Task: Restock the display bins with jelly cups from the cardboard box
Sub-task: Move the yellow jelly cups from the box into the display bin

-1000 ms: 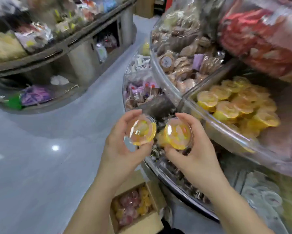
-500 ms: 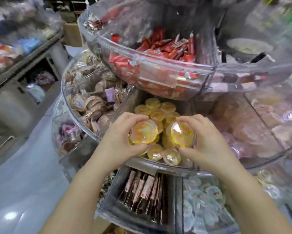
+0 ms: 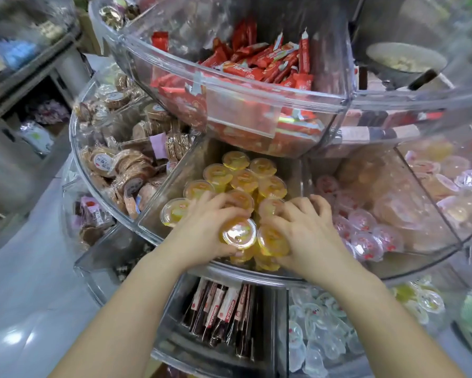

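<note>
Both my hands are inside the clear middle-tier display bin [image 3: 158, 197] that holds several yellow jelly cups [image 3: 244, 180]. My left hand [image 3: 204, 227] grips one yellow jelly cup [image 3: 239, 236] at the front of the pile, its clear lid facing up. My right hand [image 3: 303, 230] curls round a second yellow jelly cup [image 3: 271, 240] right beside it, fingers spread over the pile. The two cups touch each other and rest low among the others. The cardboard box is out of view.
Above hangs a bin of red wrapped bars [image 3: 256, 64]. Left of the yellow cups is a bin of round brown cakes [image 3: 125, 165], right a bin of pink jelly cups [image 3: 365, 230]. Below lie dark stick packets [image 3: 221, 309] and clear jelly cups [image 3: 316, 336]. Grey floor [image 3: 24, 296] lies left.
My hands carried the two yellow cups up from near the cardboard box, over the bin's rim, and lowered them onto the front of the yellow pile. The view swung right and up.
</note>
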{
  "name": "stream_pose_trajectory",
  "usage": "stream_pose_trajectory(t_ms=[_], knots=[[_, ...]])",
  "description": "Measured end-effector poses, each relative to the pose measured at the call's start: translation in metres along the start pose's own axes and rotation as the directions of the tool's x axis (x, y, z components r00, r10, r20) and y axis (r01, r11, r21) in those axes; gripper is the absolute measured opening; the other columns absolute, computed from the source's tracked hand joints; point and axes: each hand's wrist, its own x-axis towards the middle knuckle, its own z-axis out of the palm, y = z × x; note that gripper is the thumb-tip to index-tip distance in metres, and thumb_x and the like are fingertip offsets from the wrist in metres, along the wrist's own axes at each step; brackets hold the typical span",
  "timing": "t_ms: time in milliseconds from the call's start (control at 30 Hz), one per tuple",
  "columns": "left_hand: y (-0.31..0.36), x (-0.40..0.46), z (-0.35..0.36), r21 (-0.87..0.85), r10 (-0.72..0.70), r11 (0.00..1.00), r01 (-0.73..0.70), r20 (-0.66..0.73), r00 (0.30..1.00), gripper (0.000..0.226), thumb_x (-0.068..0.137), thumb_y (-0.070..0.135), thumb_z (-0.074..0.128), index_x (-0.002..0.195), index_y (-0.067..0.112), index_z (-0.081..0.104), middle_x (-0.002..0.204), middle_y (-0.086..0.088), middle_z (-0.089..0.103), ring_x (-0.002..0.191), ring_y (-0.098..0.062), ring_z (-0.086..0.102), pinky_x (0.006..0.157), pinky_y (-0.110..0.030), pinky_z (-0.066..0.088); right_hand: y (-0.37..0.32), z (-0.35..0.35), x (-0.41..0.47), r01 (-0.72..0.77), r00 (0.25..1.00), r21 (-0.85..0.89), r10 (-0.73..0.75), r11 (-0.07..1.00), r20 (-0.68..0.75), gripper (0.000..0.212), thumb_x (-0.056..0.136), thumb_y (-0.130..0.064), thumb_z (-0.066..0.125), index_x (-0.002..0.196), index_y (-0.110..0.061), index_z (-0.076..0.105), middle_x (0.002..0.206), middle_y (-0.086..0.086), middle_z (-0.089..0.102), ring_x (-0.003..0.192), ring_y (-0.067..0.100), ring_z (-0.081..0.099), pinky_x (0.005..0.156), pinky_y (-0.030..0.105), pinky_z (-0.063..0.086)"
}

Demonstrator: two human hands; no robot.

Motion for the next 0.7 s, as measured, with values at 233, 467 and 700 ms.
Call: stream_pose_trajectory(t_ms=[233,467,700], knots=[[-0.001,0.002,0.000,0.059,0.046,0.997,-0.047,0.004,0.999,0.074,0.065,0.052,0.074,0.132,0.036,0.046,0.118,0.013,0.044,0.103,-0.006,0.028,0.092,-0.030,0.025,0.005,-0.002,0.004,0.024,0.997,-0.013,-0.023,1.000,0.070,0.069,0.052,-0.051,0.080,0.115,-0.028,0.064,0.104,0.000,0.060,0.105,0.028,0.053,0.105,0.056,0.018],[0.000,0.005,0.001,-0.048,0.024,0.999,-0.022,0.051,0.998,0.072,0.062,0.048,0.077,0.127,0.037,0.047,0.116,0.014,0.042,0.099,-0.003,0.023,0.088,-0.026,0.021,0.007,-0.001,0.006,0.119,0.987,-0.119,-0.105,0.986,0.119,0.072,0.065,-0.035,0.077,0.132,-0.031,0.049,0.116,0.001,0.053,0.114,0.025,0.044,0.111,0.057,0.011],[-0.008,-0.001,-0.001,0.014,0.060,0.998,-0.060,0.039,0.997,0.084,0.060,0.059,0.073,0.135,0.037,0.042,0.124,0.015,0.042,0.098,0.000,0.018,0.086,-0.024,0.017,0.016,-0.012,0.004,0.126,0.986,0.027,-0.128,0.992,0.102,0.079,0.063,-0.062,0.069,0.131,-0.027,0.051,0.118,-0.003,0.057,0.117,0.021,0.041,0.115,0.039,0.003]])
